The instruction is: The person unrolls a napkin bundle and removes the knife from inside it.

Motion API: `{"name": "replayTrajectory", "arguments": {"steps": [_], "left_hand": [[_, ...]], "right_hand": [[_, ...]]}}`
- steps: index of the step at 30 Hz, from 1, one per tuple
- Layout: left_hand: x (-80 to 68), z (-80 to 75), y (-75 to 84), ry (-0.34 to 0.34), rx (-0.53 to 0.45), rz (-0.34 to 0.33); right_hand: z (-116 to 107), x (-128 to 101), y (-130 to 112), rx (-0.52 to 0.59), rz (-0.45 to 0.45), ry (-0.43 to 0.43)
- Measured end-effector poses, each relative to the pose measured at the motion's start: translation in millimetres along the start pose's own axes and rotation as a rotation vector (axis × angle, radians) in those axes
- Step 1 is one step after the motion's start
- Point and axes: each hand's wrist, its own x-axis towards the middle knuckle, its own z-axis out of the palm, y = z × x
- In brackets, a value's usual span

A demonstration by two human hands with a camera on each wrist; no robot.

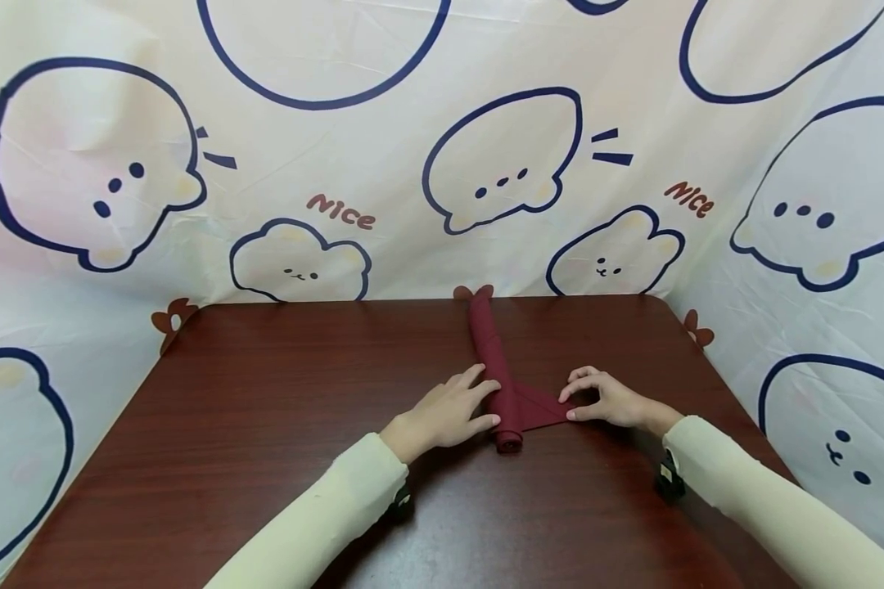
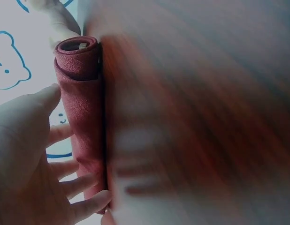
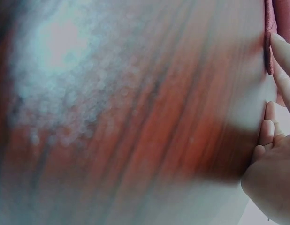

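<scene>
- Sleeves [image 1: 324,515], cream, nearest the camera, both reaching onto the table [image 1: 265,425].
- Rolled maroon cloth [image 1: 495,368]: long axis runs away from the person, unrolled corner toward the right.
- Left hand [image 1: 449,413]: fingers straight, pressing the roll's near end.
- Right hand [image 1: 607,399]: fingertips pinching the flat corner.

Table and cartoon backdrop

A dark reddish-brown wooden table [image 1: 265,425] with rounded corners fills the lower middle of the head view. Behind it and along both sides hangs a creased cream backdrop [image 1: 383,147] printed with navy-outlined cartoon animals, each with dot eyes. The word "Nice" [image 1: 341,212] appears in red left of center, and again at upper right [image 1: 688,199]. Small brown leaf shapes [image 1: 173,315] peek out at the table's far corners.
</scene>
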Motion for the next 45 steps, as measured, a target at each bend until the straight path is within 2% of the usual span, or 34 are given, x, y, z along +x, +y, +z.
{"name": "replayTrajectory", "arguments": {"steps": [11,22,31,45], "left_hand": [[21.9,0.5,15.6,0.043,0.008,0.012],[39.0,4.2,29.6,-0.001,0.047,-0.011],[36.3,13.0,18.1,-0.007,0.083,-0.040],[22.7,10.1,5.7,0.003,0.030,-0.037]], "right_hand": [[0.1,-1.3,-2.4,0.026,0.029,-0.009],[1.5,-3.7,-2.2,0.030,0.041,-0.008],[2.0,-2.7,-3.5,0.022,0.041,0.000],[1.6,-2.8,-3.3,0.023,0.035,0.000]]}}
